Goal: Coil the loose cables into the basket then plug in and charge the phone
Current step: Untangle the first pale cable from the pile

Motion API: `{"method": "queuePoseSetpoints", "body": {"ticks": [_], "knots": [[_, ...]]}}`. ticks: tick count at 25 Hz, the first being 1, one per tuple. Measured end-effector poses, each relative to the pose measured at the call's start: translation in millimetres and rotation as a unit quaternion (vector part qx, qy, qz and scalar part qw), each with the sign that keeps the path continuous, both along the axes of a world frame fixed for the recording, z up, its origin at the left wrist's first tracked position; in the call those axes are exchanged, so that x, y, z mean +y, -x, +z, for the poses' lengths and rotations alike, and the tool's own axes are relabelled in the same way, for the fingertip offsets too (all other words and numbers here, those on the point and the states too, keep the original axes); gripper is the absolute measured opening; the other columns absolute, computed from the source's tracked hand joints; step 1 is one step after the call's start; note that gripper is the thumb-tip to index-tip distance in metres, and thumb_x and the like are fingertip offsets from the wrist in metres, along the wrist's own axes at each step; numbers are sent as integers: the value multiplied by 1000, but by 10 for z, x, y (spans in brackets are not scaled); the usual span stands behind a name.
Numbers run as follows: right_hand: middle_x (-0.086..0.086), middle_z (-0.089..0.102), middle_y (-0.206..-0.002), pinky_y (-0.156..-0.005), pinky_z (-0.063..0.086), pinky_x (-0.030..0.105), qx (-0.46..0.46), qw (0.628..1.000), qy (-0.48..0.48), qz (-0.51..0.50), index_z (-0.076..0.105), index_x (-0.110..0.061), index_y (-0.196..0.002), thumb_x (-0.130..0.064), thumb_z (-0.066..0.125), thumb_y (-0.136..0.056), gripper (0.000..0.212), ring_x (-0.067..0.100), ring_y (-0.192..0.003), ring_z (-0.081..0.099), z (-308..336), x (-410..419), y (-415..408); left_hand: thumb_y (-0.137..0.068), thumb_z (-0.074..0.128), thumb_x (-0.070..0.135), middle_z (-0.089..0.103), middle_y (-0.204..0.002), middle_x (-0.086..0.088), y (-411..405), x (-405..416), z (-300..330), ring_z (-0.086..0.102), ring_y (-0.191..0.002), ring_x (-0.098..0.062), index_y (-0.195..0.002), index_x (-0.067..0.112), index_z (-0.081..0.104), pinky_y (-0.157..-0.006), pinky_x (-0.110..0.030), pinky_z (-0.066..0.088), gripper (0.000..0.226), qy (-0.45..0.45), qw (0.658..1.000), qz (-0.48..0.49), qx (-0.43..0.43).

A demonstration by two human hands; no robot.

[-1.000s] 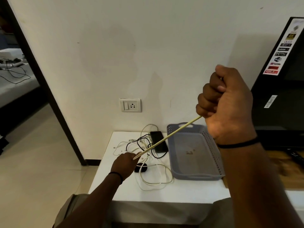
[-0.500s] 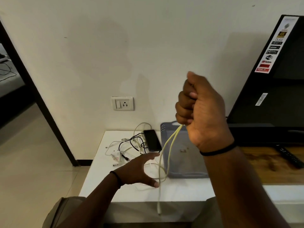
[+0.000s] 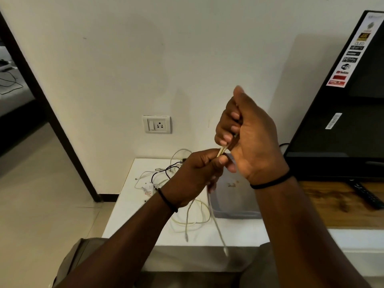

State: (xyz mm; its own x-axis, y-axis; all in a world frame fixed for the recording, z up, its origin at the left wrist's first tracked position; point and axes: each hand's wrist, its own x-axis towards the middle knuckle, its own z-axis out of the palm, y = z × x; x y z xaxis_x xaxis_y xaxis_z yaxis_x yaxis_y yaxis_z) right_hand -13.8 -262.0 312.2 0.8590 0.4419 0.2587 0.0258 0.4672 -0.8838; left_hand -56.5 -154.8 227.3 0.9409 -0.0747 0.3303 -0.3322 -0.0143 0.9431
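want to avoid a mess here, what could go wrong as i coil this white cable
1. Both hands, left and right, hold the white cable in the air; its loose ends dangle past the table edge and may snag.
2. Its lower loops lie near the other cables, so pulling might drag them along.
3. The basket is half hidden behind the arms; a blind drop could miss.

A plain cream wall (image 3: 124, 59) was seen behind a white worktop (image 3: 128, 204), with a white switch and socket plate (image 3: 156, 124) set into it. To the left, a dark door frame (image 3: 41, 104) was shown opening onto another room. Pale floor tiles (image 3: 41, 204) were laid below. At right, a black television (image 3: 340, 113) was stood on a wooden surface (image 3: 324, 206), a remote control (image 3: 366, 195) laid beside it.
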Motion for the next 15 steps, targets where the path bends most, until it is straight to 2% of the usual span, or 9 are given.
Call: {"method": "queuePoseSetpoints", "body": {"ticks": [2,4,5,9,13,15], "knots": [[-4,28,-45,-40,26,20,7,1000,-19,-2,37,-17,-59,-40,37,-104,50,11,-37,25,94,-77,-37,-100,46,28,33,-58,-15,19,29,-129,30,-49,-14,-74,17,61,-43,-25,29,32,-11,1000,5,11],[-6,27,-44,-39,23,17,14,999,-46,-15,37,-19,-58,-43,38,-103,51,9,-35,22,214,-160,-115,-98,50,38,34,-52,-2,55,152,-392,27,-45,-9,-69,15,56,-44,-25,22,38,-34,997,22,58],[-6,27,-43,-39,22,15,17,998,-55,-21,37,-19,-58,-44,38,-103,51,9,-34,22,272,-188,-155,-94,55,46,34,-50,2,86,241,-559,26,-44,-8,-64,17,55,-44,-24,22,42,-46,994,38,90],[-6,27,-42,-39,20,15,24,997,-60,-52,38,-19,-56,-45,40,-102,53,9,-33,21,365,-219,-225,-69,56,68,35,-49,-2,186,583,-1236,27,-40,-8,-47,23,45,-45,-21,23,51,-88,966,143,195],[-6,27,-45,-39,20,17,2,994,-80,-77,39,-19,-59,-45,40,-102,50,9,-36,21,418,-253,-265,-69,52,74,40,-50,-2,226,689,-1512,33,-42,-11,-50,20,49,-45,-23,30,58,-149,951,144,227],[-6,28,-46,-39,21,18,-3,993,-83,-86,40,-19,-60,-46,39,-102,50,9,-37,22,446,-305,-294,-76,46,76,34,-51,-1,236,720,-1583,31,-44,-9,-60,18,62,-48,-24,30,61,-148,962,119,198]]}}
